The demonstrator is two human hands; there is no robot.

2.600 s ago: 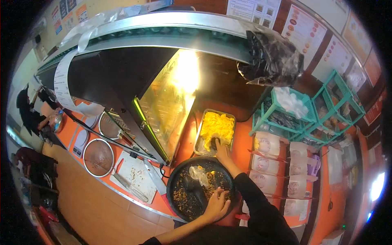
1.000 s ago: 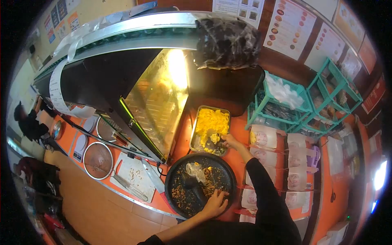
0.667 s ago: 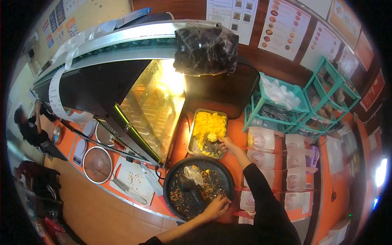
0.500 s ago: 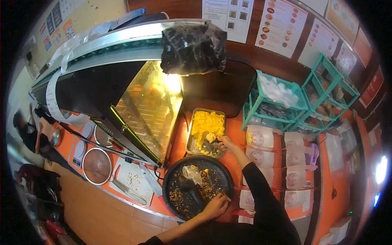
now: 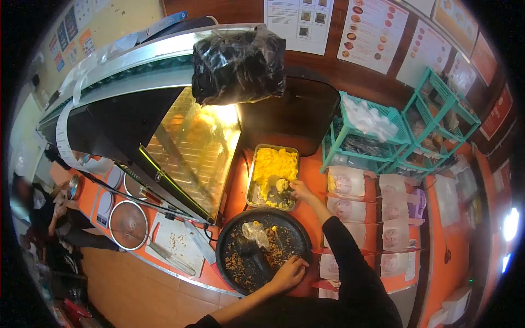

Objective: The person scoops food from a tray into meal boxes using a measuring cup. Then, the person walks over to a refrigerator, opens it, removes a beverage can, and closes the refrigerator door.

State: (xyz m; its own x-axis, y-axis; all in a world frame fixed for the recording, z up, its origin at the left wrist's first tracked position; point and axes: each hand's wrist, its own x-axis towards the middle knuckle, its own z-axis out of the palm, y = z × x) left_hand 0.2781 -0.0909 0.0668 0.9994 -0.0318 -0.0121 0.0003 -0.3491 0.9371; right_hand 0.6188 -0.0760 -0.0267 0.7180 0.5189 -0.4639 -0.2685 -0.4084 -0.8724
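My right hand [image 5: 299, 190] is closed on a small scoop [image 5: 283, 186] that carries a lump of yellow food, over the lower right part of a metal tray [image 5: 248, 192]. Yellow food [image 5: 275, 163] fills most of that tray; its lower part shows bare metal and crumbs. Near the lower right rim of a large black stone mortar [image 5: 223, 240], my left hand [image 5: 291, 273] has its fingers curled; what they hold, if anything, is hidden. Brown crumbs, a clear plastic bag [image 5: 256, 234] and a dark pestle [image 5: 261, 261] lie in the mortar.
A lit glass display case [image 5: 191, 147] stands behind to the left. Left of the mortar are a cutting board [image 5: 178, 240], knives and a round strainer [image 5: 128, 225]. Open paper boxes [image 5: 350, 210] and green racks [image 5: 372, 131] stand right. Another person [image 5: 44, 210] is at far left.
My right hand has lifted the scoop, now with a yellow lump on it. My left hand's fingers have curled in. The view has turned right, and the other person has moved nearer.
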